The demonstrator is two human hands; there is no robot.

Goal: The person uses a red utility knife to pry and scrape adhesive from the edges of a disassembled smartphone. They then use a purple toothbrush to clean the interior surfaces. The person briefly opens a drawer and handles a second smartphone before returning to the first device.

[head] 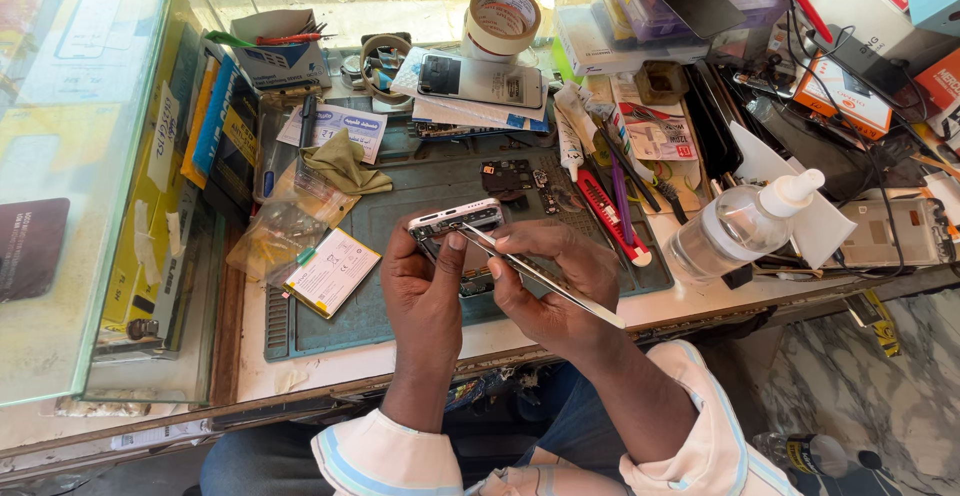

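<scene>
Far left on the counter [300, 366] lies a phone battery [332, 272], untouched. Left hand [425, 291] grips the opened white phone [455, 221] over the green mat [390, 306]. Right hand [545, 281] pinches metal tweezers [540, 276] against it. A spray bottle [745, 226] lies farther right.

The opened white-framed phone [455, 222] sits above the dark green rubber work mat [400, 306], between the left hand [425, 291] and right hand [550, 281]. A flat white battery [332, 271] lies left of it, a clear plastic spray bottle [745, 224] right, and a roll of tape [503, 18] behind on the surface [690, 301].
</scene>
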